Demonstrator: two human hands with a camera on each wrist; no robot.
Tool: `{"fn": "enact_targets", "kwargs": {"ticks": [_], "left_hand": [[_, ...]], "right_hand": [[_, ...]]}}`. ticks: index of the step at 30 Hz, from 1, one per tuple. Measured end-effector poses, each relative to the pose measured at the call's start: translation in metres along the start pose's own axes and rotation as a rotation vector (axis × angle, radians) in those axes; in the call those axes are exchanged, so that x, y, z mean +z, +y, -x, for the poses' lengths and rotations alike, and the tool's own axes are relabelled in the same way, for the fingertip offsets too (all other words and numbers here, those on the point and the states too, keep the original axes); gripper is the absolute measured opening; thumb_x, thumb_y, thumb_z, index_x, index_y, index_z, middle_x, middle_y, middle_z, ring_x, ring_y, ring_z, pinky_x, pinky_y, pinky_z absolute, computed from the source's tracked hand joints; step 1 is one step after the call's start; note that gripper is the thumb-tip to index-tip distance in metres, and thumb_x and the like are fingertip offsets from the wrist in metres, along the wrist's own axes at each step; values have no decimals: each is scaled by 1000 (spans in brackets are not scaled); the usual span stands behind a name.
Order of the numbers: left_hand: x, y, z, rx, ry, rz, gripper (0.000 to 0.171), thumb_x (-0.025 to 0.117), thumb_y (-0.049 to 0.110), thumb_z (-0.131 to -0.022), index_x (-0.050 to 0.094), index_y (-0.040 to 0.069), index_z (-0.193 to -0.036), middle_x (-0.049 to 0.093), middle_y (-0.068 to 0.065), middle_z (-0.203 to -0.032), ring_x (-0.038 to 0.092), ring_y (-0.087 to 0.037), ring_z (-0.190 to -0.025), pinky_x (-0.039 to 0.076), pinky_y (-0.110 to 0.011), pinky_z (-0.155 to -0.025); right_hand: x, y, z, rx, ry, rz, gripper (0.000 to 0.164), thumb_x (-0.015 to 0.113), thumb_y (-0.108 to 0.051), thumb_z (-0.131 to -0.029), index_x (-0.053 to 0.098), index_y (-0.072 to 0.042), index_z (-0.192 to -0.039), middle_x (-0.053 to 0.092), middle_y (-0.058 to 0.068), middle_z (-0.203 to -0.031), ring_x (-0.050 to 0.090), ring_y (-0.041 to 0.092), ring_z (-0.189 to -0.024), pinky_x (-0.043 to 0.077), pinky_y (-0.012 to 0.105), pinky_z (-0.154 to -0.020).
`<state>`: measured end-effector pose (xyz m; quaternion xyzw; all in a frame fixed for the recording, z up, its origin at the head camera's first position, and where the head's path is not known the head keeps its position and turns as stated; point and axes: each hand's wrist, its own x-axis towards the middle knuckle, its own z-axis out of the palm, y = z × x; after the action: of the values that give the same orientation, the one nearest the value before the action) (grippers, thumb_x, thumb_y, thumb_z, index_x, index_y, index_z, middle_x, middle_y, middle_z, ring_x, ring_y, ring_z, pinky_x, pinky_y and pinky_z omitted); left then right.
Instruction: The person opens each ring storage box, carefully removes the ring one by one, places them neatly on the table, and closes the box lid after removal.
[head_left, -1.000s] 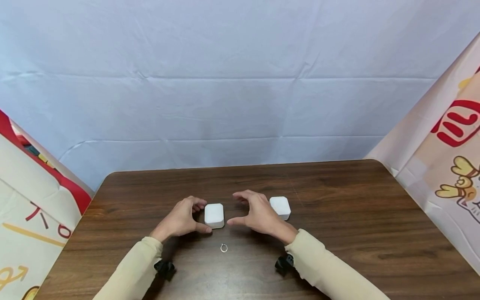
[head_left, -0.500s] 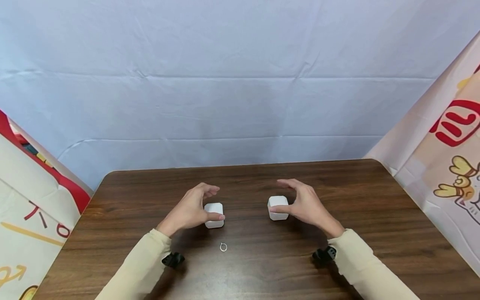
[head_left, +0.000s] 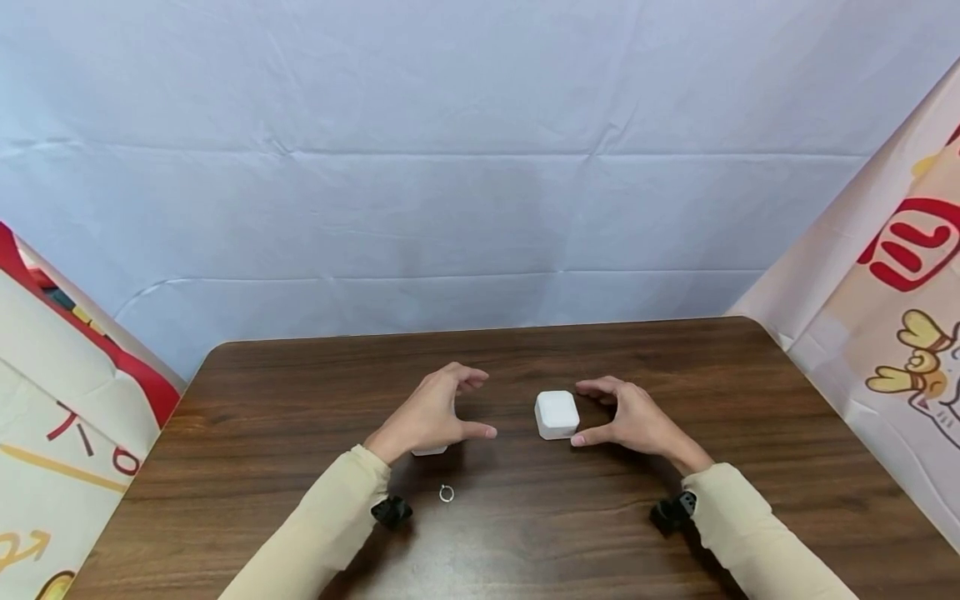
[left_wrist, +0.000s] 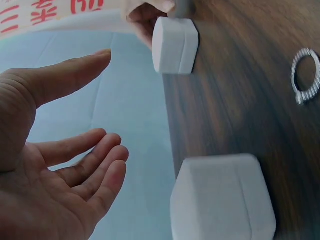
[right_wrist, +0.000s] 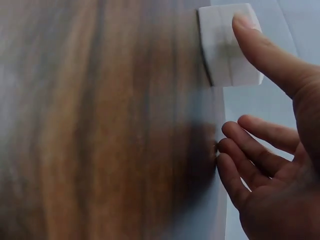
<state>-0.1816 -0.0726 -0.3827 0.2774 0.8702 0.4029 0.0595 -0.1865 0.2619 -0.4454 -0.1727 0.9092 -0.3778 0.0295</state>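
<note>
Two small white lidded boxes, like ring boxes, stand on the brown wooden table [head_left: 517,533]. My left hand [head_left: 433,412] is over the left box [head_left: 430,452], hiding most of it in the head view; its thumb and fingers are spread with nothing between them. The left wrist view shows that box [left_wrist: 220,200] beside the hand, with a seam round it. My right hand [head_left: 636,419] is at the right side of the right box [head_left: 557,414], fingers loosely curved and thumb close to its front corner. Whether the thumb touches is unclear. A silver ring [head_left: 442,498] with small stones lies nearer me.
A pale blue-white cloth [head_left: 465,208] hangs behind the table's back edge. Printed cloths stand at the left [head_left: 67,467] and right [head_left: 900,358] sides. Each wrist carries a small black camera mount.
My right hand has moved right, from between the boxes, across to the right box's far side. My left hand has shifted right, over the left box. Boxes and ring stay in place.
</note>
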Motion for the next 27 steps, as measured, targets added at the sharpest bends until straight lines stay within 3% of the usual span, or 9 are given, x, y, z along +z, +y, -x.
{"fn": "enact_targets", "kwargs": {"ticks": [17,27], "left_hand": [[24,9,-19,-5,-54,13,66,91,18,-77,61,0,-133,63,-11,-120,59,-33,-113,47,-41,-98],[35,9,-31,-24,-32,12,65,91,20,-77,61,-1,-132,64,-15,-119,60,-34,-111,48,-40,-97]], "right_hand": [[8,2,-15,-38,-98,12,80,97,-39,-66,67,-3,-130,57,4,-108,46,26,-102,39,43,-87],[12,1,-15,-40,-87,17,65,97,-32,-67,73,-6,-121,58,4,-109,48,29,-104,36,56,-91]]}}
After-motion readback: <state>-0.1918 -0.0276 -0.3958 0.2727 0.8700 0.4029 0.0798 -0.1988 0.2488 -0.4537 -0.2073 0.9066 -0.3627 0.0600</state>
